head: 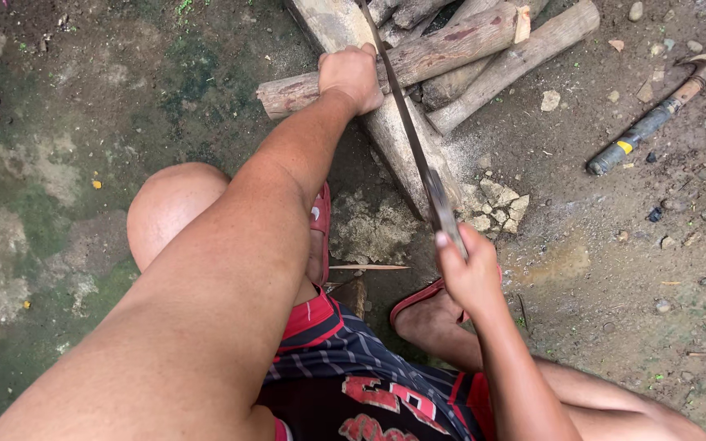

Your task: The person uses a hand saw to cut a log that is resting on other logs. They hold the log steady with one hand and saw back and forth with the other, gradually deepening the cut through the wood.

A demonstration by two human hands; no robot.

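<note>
Two hands are in use, one per job. The left hand [351, 77] is closed over the thin log [394, 64] at about 12 o'clock in the view, pressing it down onto the thick log [406, 155] beneath, apparently so it cannot roll or jump under the blade. The right hand [469, 273], near 5 o'clock of centre, is wrapped tight around the handle of a saw [408, 122]; the long narrow blade is run up and left from that grip, crossing the thin log just beside the left knuckles. Whether teeth are biting into the wood at the crossing cannot be told. Pale sawdust [373, 229] and wood chips [500, 204] are heaped on the ground under the cutting spot. More logs [525, 53] are stacked at 1 o'clock. A hammer [655, 121] with a dark grip is laid on the dirt at 2 o'clock, well apart from both hands, untouched. Red sandals [320, 216] are planted near the thick log, likely bracing it.
</note>
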